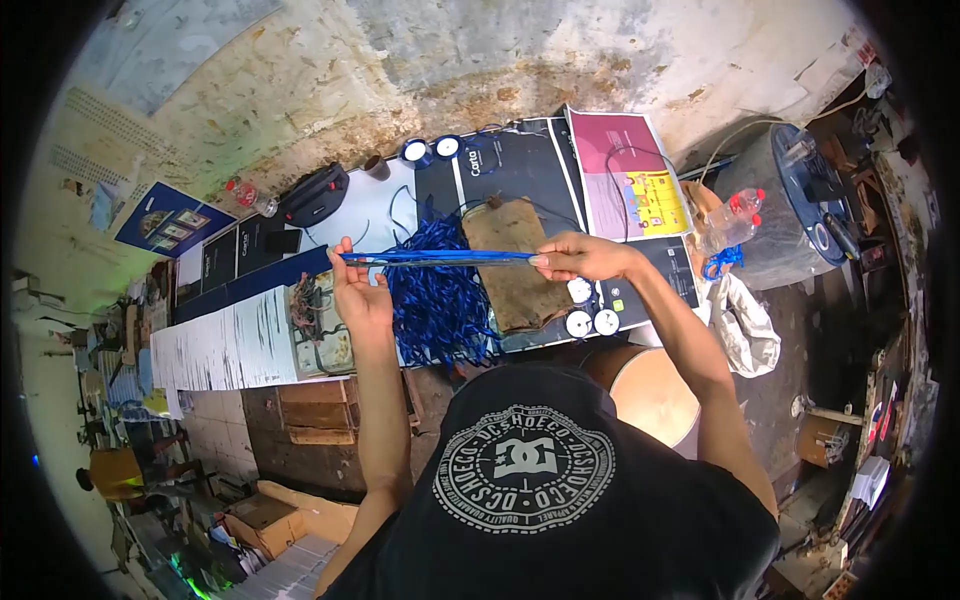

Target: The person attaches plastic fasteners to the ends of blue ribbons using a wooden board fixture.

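Note:
Blue ribbons [440,258] are stretched taut, almost level, between my two hands above the worktable. My left hand [362,295] pinches one end between thumb and finger, its other fingers curled loosely. At the opposite end, my right hand [588,257] grips the ribbons with its fingers closed. Beneath them lies a big tangled pile of cut blue ribbons [440,320], spilling over the table's near edge. A worn brown board [520,285] rests to the right of the pile, under my right hand.
Ribbon spools [416,152] stand at the back, and several white-faced spools [579,323] lie near the front edge. Striped white sheets [225,345] extend left. A black bag [313,195] sits behind. Plastic bottles [738,205] and a grey drum [775,240] are at right.

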The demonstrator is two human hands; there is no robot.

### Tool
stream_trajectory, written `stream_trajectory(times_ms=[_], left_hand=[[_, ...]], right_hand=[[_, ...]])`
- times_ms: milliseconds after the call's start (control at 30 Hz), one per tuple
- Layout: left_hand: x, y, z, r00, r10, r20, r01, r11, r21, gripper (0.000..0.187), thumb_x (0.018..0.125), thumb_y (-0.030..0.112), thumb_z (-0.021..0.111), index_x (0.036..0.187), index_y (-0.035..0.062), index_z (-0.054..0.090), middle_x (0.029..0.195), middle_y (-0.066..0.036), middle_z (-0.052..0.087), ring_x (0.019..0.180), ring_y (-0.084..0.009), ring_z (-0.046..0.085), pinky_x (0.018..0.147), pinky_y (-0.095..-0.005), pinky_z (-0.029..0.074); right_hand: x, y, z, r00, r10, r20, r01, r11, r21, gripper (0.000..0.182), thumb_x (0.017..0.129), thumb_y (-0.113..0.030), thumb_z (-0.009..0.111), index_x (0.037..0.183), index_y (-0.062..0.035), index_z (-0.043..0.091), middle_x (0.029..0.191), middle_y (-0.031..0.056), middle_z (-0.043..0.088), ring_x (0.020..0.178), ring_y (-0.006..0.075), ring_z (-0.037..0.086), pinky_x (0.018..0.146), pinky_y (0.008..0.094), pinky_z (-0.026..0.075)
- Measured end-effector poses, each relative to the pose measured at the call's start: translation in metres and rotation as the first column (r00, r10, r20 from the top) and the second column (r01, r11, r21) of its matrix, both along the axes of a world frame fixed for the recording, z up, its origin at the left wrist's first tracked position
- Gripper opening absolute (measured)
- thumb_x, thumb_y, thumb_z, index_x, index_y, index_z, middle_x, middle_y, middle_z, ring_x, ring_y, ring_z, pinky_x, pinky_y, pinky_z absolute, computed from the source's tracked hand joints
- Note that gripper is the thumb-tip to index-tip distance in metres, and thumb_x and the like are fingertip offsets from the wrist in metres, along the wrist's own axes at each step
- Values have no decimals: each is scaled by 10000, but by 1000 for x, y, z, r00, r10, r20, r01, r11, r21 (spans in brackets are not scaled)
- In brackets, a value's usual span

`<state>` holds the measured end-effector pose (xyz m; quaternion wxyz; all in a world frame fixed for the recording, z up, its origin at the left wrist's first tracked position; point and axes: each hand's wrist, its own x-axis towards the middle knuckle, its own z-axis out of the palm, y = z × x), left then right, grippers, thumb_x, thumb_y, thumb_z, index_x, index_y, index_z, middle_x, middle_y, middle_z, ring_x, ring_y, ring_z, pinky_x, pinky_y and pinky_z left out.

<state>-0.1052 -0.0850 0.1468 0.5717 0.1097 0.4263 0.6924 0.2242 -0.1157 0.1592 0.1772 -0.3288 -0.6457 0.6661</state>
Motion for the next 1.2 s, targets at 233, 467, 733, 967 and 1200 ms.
stream_trajectory(times_ms=[233, 467, 733, 967, 1200], left_hand=[[-12, 2, -10, 999, 19, 34, -17, 999, -52, 286, 900, 419, 548, 1118, 236, 527, 1151, 160, 579, 868, -11, 421, 716, -288, 251], [-26, 4, -33, 997, 7, 72, 1, 995, -100, 245, 903, 396, 545, 1093, 241, 534, 1123, 157, 588, 868, -21, 430, 709, -298, 267], [-55, -30, -105, 976, 154, 151, -120, 970, -213, 229, 892, 352, 559, 1042, 181, 583, 1082, 53, 582, 945, -108, 468, 765, -325, 340], [-7, -100, -75, 222, 192, -956, -267, 955, 130, 529, 884, 280, 580, 1309, 20, 403, 1245, -186, 469, 1095, -301, 461, 951, -394, 341], [53, -106, -28, 286, -527, -800, 824, 562, -76, 356, 937, 293, 503, 1122, -11, 522, 976, -179, 650, 939, -285, 630, 831, -363, 469]], right_hand=[[6, -2, -2, 1000, -7, 8, 8, 998, -67, 351, 955, -306, 482, 723, -45, 517, 607, -39, 421, 553, 51, 382, 509, 222, 315], [5, -4, -4, 999, -16, 31, 19, 992, -123, 248, 914, -212, 495, 733, -45, 521, 615, -36, 454, 549, 49, 422, 508, 206, 344], [-29, -25, -23, 985, -28, 168, 29, 1000, -9, 204, 894, -160, 453, 762, -43, 555, 620, 3, 504, 582, 103, 482, 536, 268, 405], [-81, -40, -22, 880, 208, 428, -322, 922, 215, 300, 927, -241, 466, 799, -15, 616, 642, 137, 566, 619, 237, 548, 614, 364, 430], [-82, -19, -8, 827, 303, 473, -346, 938, 3, 243, 923, -171, 432, 813, -2, 568, 666, 15, 527, 636, 116, 485, 610, 296, 409]])
